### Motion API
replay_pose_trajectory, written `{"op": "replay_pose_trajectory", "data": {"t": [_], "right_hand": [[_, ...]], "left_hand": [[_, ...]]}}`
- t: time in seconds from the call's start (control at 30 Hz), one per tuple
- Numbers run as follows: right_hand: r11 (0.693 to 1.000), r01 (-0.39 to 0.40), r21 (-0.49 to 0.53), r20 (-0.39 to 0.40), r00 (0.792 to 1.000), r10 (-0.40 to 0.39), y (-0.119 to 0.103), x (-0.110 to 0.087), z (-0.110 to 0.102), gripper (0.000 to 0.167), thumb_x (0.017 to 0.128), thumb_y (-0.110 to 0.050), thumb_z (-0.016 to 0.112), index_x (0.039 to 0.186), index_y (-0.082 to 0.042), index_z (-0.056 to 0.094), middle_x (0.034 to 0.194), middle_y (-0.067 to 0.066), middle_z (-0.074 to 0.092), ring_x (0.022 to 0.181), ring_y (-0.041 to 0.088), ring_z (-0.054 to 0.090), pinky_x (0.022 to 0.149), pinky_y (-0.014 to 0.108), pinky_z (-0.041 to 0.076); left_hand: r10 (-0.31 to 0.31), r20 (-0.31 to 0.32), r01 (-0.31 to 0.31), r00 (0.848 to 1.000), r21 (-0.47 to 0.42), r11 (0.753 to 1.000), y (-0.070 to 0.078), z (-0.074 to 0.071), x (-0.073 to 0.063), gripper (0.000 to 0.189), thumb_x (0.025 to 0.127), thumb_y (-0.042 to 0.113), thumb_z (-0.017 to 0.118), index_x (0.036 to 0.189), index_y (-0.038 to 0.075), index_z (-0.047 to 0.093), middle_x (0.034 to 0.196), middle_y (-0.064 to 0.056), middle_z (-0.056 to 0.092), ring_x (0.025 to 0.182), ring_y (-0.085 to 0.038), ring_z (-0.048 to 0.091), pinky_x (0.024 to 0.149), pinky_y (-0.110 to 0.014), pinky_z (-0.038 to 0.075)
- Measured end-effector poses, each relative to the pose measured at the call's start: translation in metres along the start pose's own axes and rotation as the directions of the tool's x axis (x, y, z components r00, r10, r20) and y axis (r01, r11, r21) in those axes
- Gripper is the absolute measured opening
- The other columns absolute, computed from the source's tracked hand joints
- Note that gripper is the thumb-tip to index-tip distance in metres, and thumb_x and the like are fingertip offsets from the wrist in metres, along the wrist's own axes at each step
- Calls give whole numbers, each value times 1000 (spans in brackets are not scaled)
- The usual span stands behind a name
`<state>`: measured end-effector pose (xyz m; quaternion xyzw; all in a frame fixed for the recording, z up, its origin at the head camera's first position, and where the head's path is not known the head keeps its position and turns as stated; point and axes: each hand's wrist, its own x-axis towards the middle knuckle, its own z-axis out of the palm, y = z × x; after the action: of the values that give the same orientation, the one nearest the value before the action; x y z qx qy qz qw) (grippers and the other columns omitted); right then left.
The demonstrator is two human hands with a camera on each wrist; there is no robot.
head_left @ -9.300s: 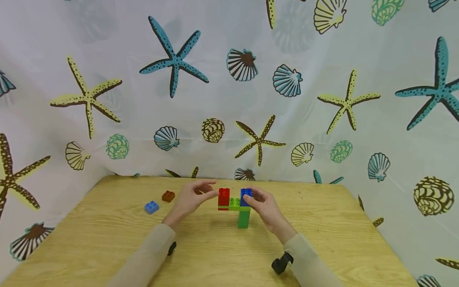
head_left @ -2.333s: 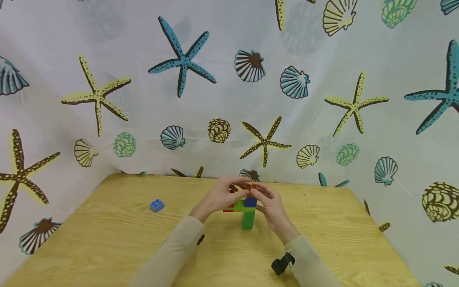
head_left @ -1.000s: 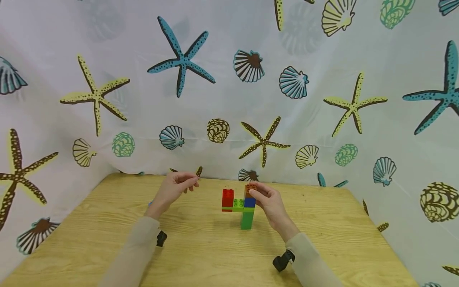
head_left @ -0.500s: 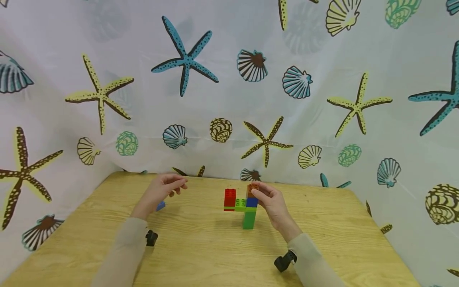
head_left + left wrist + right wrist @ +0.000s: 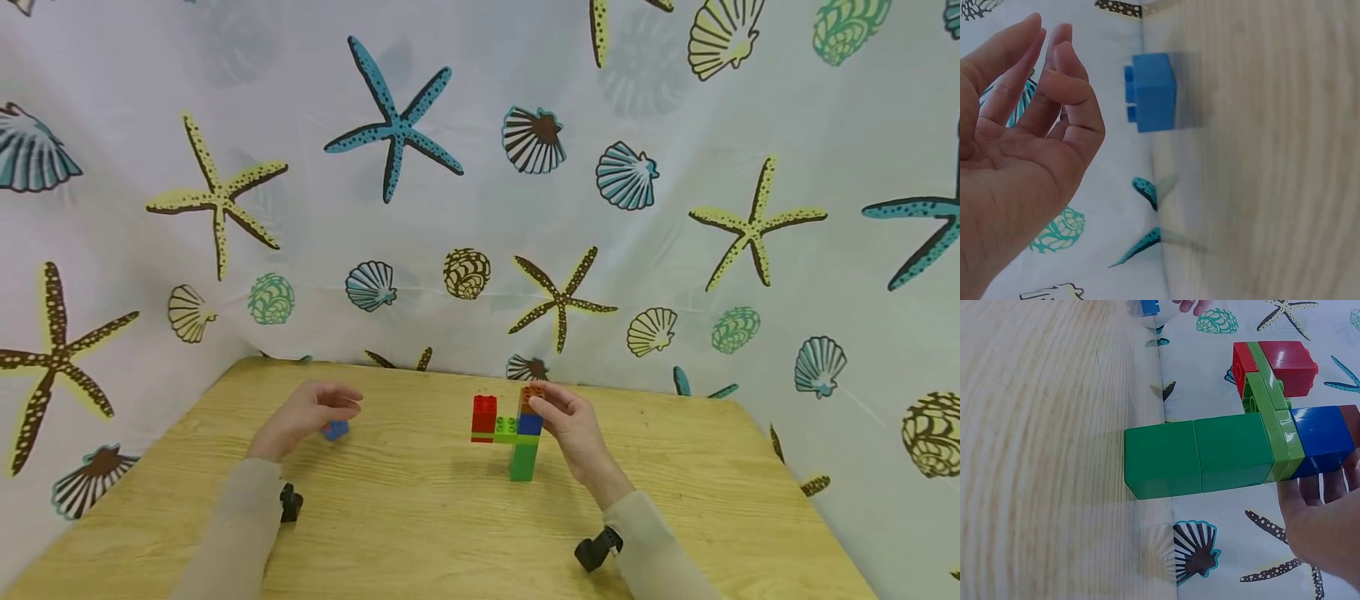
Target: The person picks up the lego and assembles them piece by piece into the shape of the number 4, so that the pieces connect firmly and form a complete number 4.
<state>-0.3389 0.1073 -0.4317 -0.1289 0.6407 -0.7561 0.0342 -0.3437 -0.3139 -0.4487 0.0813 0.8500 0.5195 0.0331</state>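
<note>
A tower of toy bricks stands upright on the table, with two green bricks (image 5: 1197, 456) at its base. Above them a lime-green piece (image 5: 506, 437) juts out leftward and carries a red brick (image 5: 484, 414) at its end. On the tower side a dark blue brick (image 5: 1322, 437) sits on it, topped by an orange-brown brick (image 5: 528, 403). My right hand (image 5: 576, 429) holds that top brick, thumb in front and fingers behind. My left hand (image 5: 303, 417), fingers loosely bent and holding nothing, hovers by a loose lighter blue brick (image 5: 1155, 94), apart from it in the left wrist view.
The wooden table (image 5: 420, 517) reaches back to a white curtain (image 5: 450, 208) printed with starfish and shells, which also hangs along both sides. Each wrist wears a small black camera (image 5: 597, 548).
The orange-brown brick lay on the table at first and now tops the tower. My left hand has left the tower and moved left to the loose blue brick; my right hand stays.
</note>
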Motion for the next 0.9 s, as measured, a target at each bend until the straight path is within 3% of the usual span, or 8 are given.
{"op": "replay_pose_trajectory", "data": {"t": [0.13, 0.4, 0.53, 0.73, 0.9], "right_hand": [[1000, 0, 5, 2, 1000, 0, 0, -1, 0, 44, 95, -15, 64, 134, 2, 55, 115, 1, 66, 104, 12, 64, 92, 24, 52], [1000, 13, 5, 5, 1000, -13, -3, -2, 0, 44, 94, -19, 66, 133, 1, 57, 114, 0, 66, 102, 11, 64, 92, 25, 52], [1000, 8, 8, 8, 1000, -8, -3, -2, 0, 45, 94, -18, 67, 133, 2, 57, 113, 0, 66, 102, 12, 64, 92, 25, 52], [1000, -2, 6, 12, 1000, 2, -2, -2, 0, 47, 94, -19, 67, 135, 2, 55, 114, -1, 66, 102, 12, 63, 91, 25, 51], [1000, -2, 27, 3, 1000, 1, -2, -1, 0, 44, 94, -17, 66, 133, 2, 56, 112, -2, 66, 102, 11, 63, 90, 25, 52]], "left_hand": [[-23, -11, 23, 1000, 16, 1000, -9, -3, -1, 43, 94, 16, 66, 133, -1, 57, 129, -24, 60, 103, -20, 63, 78, -36, 53], [-71, -54, 74, 996, 71, 995, -13, -3, 0, 47, 90, 8, 68, 134, -5, 54, 136, -31, 48, 120, -41, 49, 84, -40, 51], [-111, -38, 114, 993, 94, 989, -14, -6, -2, 51, 90, 11, 69, 136, -4, 52, 141, -33, 42, 126, -45, 44, 89, -46, 49], [-208, 29, 205, 978, 95, 974, -13, -8, -2, 53, 89, 10, 70, 136, -5, 51, 140, -33, 42, 116, -36, 52, 82, -40, 51], [-267, 47, 262, 962, 98, 960, -14, -9, 2, 54, 86, 8, 73, 135, -4, 53, 137, -30, 45, 110, -29, 52, 82, -35, 51]]}}
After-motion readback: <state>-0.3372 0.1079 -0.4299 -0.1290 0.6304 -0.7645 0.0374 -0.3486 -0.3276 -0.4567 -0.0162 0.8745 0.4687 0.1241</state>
